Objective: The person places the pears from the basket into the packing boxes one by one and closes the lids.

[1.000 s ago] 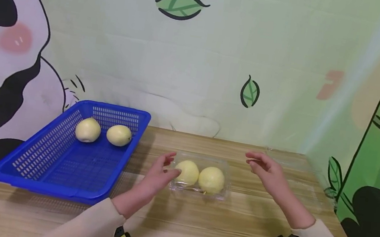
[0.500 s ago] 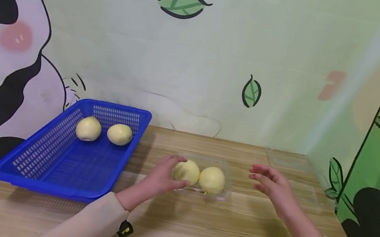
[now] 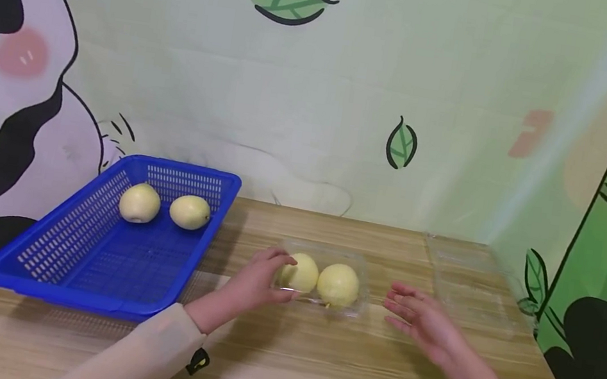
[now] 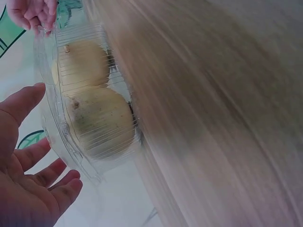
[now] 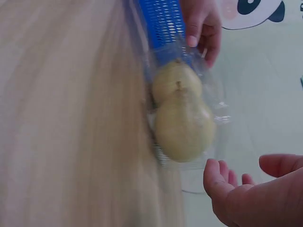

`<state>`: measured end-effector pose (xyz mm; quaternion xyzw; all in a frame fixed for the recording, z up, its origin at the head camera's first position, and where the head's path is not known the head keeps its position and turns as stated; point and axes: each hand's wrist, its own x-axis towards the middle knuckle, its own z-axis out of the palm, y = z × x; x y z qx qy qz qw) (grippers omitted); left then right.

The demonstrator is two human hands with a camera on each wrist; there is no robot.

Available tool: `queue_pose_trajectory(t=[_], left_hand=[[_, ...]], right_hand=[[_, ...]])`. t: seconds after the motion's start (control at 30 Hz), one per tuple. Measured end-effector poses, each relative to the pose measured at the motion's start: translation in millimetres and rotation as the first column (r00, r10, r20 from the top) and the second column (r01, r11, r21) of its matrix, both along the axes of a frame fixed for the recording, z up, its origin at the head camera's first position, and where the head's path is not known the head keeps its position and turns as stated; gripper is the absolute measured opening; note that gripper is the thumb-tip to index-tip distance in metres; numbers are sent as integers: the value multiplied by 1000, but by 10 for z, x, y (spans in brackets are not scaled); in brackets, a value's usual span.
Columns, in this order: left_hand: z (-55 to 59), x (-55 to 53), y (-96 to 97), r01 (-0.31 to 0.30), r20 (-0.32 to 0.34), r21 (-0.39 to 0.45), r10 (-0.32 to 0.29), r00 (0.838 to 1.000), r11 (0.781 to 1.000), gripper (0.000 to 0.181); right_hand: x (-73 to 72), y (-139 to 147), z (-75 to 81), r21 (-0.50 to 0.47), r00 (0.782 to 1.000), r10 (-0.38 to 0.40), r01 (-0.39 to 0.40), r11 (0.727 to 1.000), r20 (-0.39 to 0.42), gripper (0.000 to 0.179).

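Note:
Two pale yellow pears [image 3: 338, 285] sit side by side in a clear plastic clamshell box [image 3: 325, 252] on the wooden table. My left hand [image 3: 251, 278] is at the box's left end, thumb in front and fingers behind, overlapping the left pear in the head view. In the left wrist view its fingers [image 4: 61, 194] are spread, loosely bent, right by the box's rim. Off the box's right end, my right hand [image 3: 432, 327] is held with relaxed fingers and nothing in it; the right wrist view shows its fingertips [image 5: 211, 170] apart from the box.
A blue plastic basket [image 3: 135, 269] stands at the left, with two more pears [image 3: 189, 212] in its far part. Clear plastic packaging [image 3: 471, 284] lies at the back right of the table. A printed cloth wall [image 3: 321, 108] rises behind the table.
My left hand has moved right and come over the left end of the box. My right hand has shifted slightly and lowered toward the table front. Box and pears stay in place.

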<state>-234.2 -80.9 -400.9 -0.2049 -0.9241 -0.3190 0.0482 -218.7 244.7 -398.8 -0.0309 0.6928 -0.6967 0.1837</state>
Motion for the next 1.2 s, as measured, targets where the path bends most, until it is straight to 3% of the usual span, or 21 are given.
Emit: queue_pose_trajectory(t=[0.3,0.67,0.93,1.2], left_hand=[[-31,1,3,-38,31,4,38,999,999,59],[-52,0,9,-40,20,24,39,999,999,59],[-39,19,9,-47,33,22,46,998,999,58],[-36,14,12,-52,30,15,52,998,999,57]], right_hand=[[32,-149,-222,-96,990,100,-91,991,99,62],[75,-335,-303,-166,980,103,-74,983,170,13],[75,-385,-280,-180,969,106,-66,981,221,18],[43,-399,-280,-173,974,120,-87,981,193,18]])
